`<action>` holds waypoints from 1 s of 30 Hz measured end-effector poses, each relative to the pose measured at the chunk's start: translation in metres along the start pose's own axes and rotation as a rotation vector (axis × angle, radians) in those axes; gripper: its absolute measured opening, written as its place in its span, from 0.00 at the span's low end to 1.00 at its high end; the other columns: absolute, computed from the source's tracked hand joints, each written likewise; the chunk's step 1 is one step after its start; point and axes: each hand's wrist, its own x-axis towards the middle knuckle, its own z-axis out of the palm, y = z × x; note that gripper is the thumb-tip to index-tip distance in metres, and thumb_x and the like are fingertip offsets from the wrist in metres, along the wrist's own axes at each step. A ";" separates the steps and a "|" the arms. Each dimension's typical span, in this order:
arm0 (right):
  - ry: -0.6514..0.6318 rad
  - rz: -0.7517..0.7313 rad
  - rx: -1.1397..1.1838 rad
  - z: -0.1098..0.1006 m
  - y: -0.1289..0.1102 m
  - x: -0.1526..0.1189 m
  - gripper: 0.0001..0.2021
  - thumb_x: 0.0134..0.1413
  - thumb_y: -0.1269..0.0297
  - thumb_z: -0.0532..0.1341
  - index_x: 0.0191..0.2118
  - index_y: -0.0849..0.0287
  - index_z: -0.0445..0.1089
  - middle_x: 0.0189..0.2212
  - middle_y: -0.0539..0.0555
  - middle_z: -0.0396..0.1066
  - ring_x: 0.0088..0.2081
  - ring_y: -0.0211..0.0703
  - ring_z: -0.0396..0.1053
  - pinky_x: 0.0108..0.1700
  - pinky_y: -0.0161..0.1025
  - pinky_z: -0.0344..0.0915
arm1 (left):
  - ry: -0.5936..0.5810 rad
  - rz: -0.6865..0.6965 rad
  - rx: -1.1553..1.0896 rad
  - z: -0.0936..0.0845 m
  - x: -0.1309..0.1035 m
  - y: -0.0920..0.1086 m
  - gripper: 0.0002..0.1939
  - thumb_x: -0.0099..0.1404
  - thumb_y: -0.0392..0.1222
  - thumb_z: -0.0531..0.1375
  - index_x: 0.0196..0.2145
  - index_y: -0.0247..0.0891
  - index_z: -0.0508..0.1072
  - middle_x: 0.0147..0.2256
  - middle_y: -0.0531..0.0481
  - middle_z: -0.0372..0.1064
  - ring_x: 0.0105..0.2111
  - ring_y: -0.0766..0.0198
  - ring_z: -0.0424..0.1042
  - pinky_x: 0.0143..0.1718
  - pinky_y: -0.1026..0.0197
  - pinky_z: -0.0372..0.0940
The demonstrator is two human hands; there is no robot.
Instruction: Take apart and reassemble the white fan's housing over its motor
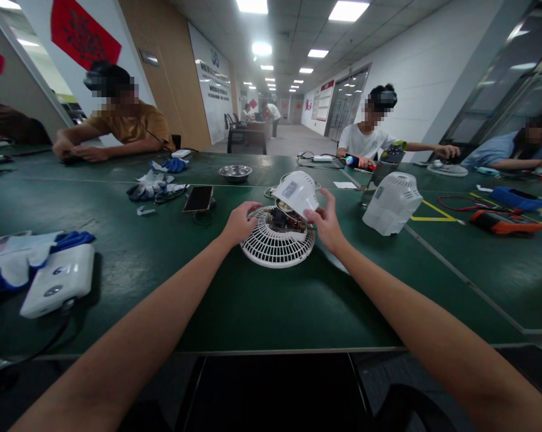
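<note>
A white round fan grille [277,255] lies on the green table in front of me, with a dark motor and wiring [285,221] exposed at its middle. Over the motor, a white plastic motor cover [298,191] with a printed label is tilted up. My right hand [328,223] grips the cover's right edge between thumb and fingers. My left hand [242,223] rests at the grille's left rim, fingers partly curved and apart; whether it grips the rim is hard to make out.
To the right stands a white plastic housing [392,204], near a clear container [385,168]. A metal bowl [235,173], a phone [198,199] and gloves [151,185] lie beyond my left hand. A white power bank [61,279] is at far left; an orange multimeter [505,222] at right. Co-workers sit across.
</note>
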 end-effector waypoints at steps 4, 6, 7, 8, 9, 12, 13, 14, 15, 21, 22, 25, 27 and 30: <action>-0.094 -0.086 -0.120 0.002 -0.001 -0.002 0.45 0.54 0.48 0.67 0.69 0.44 0.39 0.51 0.58 0.71 0.50 0.57 0.72 0.51 0.58 0.74 | -0.037 -0.020 -0.009 -0.001 0.000 0.002 0.23 0.63 0.30 0.56 0.54 0.37 0.75 0.54 0.43 0.77 0.54 0.55 0.75 0.59 0.53 0.67; -0.131 -0.134 -0.199 0.001 -0.003 -0.004 0.46 0.52 0.51 0.70 0.69 0.44 0.42 0.53 0.59 0.71 0.51 0.58 0.71 0.52 0.58 0.73 | -0.039 -0.019 -0.019 -0.003 -0.001 0.003 0.24 0.62 0.28 0.56 0.54 0.36 0.75 0.54 0.43 0.77 0.55 0.55 0.75 0.61 0.53 0.66; -0.143 -0.156 -0.237 0.000 -0.004 -0.004 0.46 0.52 0.52 0.70 0.69 0.44 0.43 0.54 0.59 0.70 0.51 0.58 0.71 0.52 0.58 0.73 | -0.041 -0.009 -0.030 -0.003 -0.001 0.005 0.25 0.62 0.28 0.55 0.55 0.36 0.75 0.54 0.43 0.77 0.55 0.55 0.74 0.61 0.53 0.66; -0.150 -0.175 -0.269 -0.001 -0.005 -0.005 0.45 0.51 0.53 0.71 0.69 0.44 0.44 0.55 0.59 0.69 0.51 0.59 0.71 0.52 0.59 0.72 | -0.043 0.001 -0.048 -0.004 -0.002 0.006 0.26 0.61 0.27 0.55 0.56 0.36 0.74 0.55 0.43 0.76 0.56 0.56 0.74 0.61 0.53 0.66; -0.155 -0.186 -0.293 -0.002 -0.006 -0.005 0.45 0.51 0.55 0.71 0.69 0.45 0.46 0.56 0.60 0.69 0.51 0.59 0.71 0.52 0.59 0.72 | -0.046 0.010 -0.069 -0.004 -0.002 0.007 0.27 0.61 0.27 0.55 0.57 0.36 0.73 0.55 0.43 0.76 0.56 0.56 0.74 0.61 0.53 0.66; -0.160 -0.188 -0.326 -0.003 -0.005 -0.005 0.43 0.51 0.59 0.69 0.69 0.45 0.47 0.56 0.60 0.68 0.51 0.59 0.71 0.52 0.59 0.72 | -0.064 0.039 -0.128 -0.005 -0.002 0.010 0.31 0.60 0.25 0.54 0.60 0.35 0.70 0.56 0.43 0.75 0.57 0.57 0.74 0.60 0.54 0.67; -0.160 -0.188 -0.331 -0.004 -0.005 -0.005 0.42 0.51 0.60 0.68 0.69 0.45 0.48 0.56 0.60 0.68 0.51 0.59 0.71 0.52 0.59 0.72 | -0.071 0.051 -0.136 -0.006 -0.001 0.011 0.32 0.59 0.24 0.53 0.61 0.35 0.69 0.56 0.43 0.75 0.57 0.57 0.74 0.60 0.54 0.67; -0.161 -0.192 -0.334 -0.004 -0.004 -0.004 0.42 0.50 0.61 0.67 0.68 0.45 0.48 0.57 0.60 0.68 0.51 0.59 0.71 0.52 0.59 0.72 | -0.082 0.062 -0.133 -0.006 -0.001 0.012 0.33 0.58 0.23 0.53 0.61 0.35 0.69 0.56 0.43 0.76 0.57 0.58 0.74 0.61 0.54 0.66; -0.162 -0.199 -0.336 -0.004 -0.004 -0.004 0.42 0.50 0.62 0.67 0.68 0.44 0.49 0.57 0.60 0.68 0.51 0.58 0.71 0.52 0.59 0.72 | -0.093 0.067 -0.122 -0.006 -0.001 0.013 0.34 0.58 0.22 0.52 0.61 0.36 0.69 0.55 0.44 0.76 0.57 0.57 0.74 0.62 0.54 0.65; -0.179 -0.279 -0.346 -0.007 -0.001 -0.003 0.40 0.49 0.63 0.64 0.68 0.46 0.52 0.64 0.59 0.63 0.53 0.60 0.70 0.54 0.60 0.70 | -0.137 0.087 0.016 -0.008 0.001 0.021 0.28 0.59 0.26 0.53 0.55 0.37 0.74 0.52 0.44 0.76 0.54 0.53 0.73 0.62 0.51 0.63; -0.193 -0.286 -0.341 -0.008 -0.001 -0.003 0.40 0.49 0.63 0.64 0.68 0.47 0.52 0.64 0.59 0.63 0.53 0.60 0.70 0.55 0.60 0.70 | -0.138 0.100 0.024 -0.008 0.001 0.022 0.25 0.59 0.27 0.53 0.53 0.36 0.75 0.51 0.43 0.76 0.53 0.52 0.73 0.61 0.50 0.64; -0.240 -0.288 -0.313 -0.008 -0.003 -0.003 0.40 0.50 0.61 0.64 0.69 0.48 0.52 0.63 0.59 0.65 0.55 0.62 0.69 0.57 0.60 0.69 | -0.155 0.136 0.007 -0.009 0.001 0.022 0.19 0.59 0.33 0.55 0.48 0.37 0.76 0.48 0.43 0.75 0.49 0.51 0.72 0.58 0.49 0.65; -0.253 -0.270 -0.308 -0.008 -0.004 -0.004 0.41 0.50 0.60 0.65 0.69 0.47 0.52 0.62 0.59 0.66 0.56 0.63 0.68 0.58 0.61 0.68 | -0.179 0.173 -0.028 -0.010 0.000 0.019 0.17 0.58 0.35 0.56 0.45 0.37 0.75 0.46 0.44 0.74 0.48 0.51 0.71 0.57 0.48 0.65; -0.259 -0.234 -0.322 -0.007 -0.006 -0.005 0.41 0.50 0.59 0.66 0.69 0.45 0.51 0.64 0.58 0.65 0.58 0.64 0.67 0.58 0.63 0.68 | -0.220 0.229 -0.065 -0.014 0.000 0.017 0.17 0.60 0.40 0.58 0.46 0.37 0.75 0.46 0.43 0.73 0.49 0.50 0.70 0.56 0.47 0.64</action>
